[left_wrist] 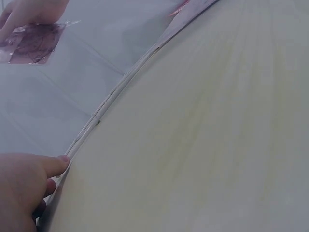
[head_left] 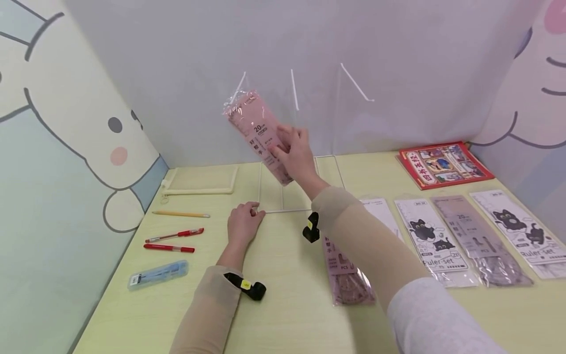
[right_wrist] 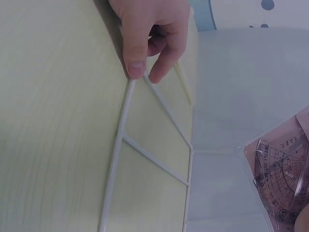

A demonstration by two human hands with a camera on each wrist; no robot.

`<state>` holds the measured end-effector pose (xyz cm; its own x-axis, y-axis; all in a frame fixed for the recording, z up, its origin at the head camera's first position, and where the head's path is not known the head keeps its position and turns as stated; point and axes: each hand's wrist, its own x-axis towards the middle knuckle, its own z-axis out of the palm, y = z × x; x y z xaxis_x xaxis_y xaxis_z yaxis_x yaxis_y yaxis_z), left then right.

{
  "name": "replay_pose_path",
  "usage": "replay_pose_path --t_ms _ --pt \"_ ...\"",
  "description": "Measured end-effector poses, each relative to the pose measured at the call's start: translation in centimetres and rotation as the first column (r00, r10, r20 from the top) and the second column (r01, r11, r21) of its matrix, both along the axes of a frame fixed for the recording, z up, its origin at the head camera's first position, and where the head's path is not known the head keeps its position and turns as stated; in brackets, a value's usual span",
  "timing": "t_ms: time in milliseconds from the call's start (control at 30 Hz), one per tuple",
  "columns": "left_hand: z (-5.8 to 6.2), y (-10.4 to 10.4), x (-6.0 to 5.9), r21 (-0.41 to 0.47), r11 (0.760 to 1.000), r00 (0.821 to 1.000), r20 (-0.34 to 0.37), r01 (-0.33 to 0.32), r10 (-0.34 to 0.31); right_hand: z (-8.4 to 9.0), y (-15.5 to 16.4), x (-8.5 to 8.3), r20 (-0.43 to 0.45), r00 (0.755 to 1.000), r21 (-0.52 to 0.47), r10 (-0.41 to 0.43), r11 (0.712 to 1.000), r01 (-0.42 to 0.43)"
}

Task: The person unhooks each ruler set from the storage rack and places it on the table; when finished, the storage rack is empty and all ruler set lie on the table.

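Our right hand (head_left: 295,150) grips a pink ruler pack (head_left: 258,132) raised above the far middle of the desk (head_left: 287,305). Our left hand (head_left: 242,223) pinches the near left corner of a white wire rack (head_left: 287,210) standing there. More ruler packs (head_left: 435,238) lie right.

Pale yellow-green desk (head_left: 287,314) fills the lower frame; grey wall (head_left: 398,49) behind, cartoon panels (head_left: 53,147) at both sides.

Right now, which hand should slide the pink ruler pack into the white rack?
Probably the right hand: it grips the pink ruler pack raised just above the white wire rack. The left hand pinches the rack's front corner, steadying it.
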<state>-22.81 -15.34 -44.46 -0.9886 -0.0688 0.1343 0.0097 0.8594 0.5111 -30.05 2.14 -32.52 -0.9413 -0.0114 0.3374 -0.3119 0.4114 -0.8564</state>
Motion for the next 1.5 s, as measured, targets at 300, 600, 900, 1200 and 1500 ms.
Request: replay_pose_path --t_ms 300,600,900,1200,1500 --pt "0.0 0.0 0.2 0.0 1.0 1.0 -0.011 0.006 -0.006 -0.5 -0.1 1.1 -0.053 0.998 -0.041 0.027 0.999 -0.029" --pt "-0.1 -0.1 0.1 0.006 1.0 1.0 -0.019 0.002 -0.002 -0.6 -0.5 2.4 -0.043 0.997 -0.128 0.071 0.989 -0.076" --pt "0.0 0.0 0.3 0.006 1.0 1.0 -0.017 0.0 0.0 -1.0 -0.3 3.1 -0.083 0.99 -0.182 0.116 0.975 -0.13" --pt "0.0 0.0 0.3 0.017 1.0 1.0 -0.01 -0.003 0.003 -0.2 0.2 3.9 -0.109 0.983 -0.174 0.145 0.971 -0.162" --pt "-0.1 0.0 0.3 0.026 1.0 1.0 0.001 -0.007 0.007 0.9 1.7 4.8 -0.032 0.977 -0.167 0.209 0.963 -0.211"
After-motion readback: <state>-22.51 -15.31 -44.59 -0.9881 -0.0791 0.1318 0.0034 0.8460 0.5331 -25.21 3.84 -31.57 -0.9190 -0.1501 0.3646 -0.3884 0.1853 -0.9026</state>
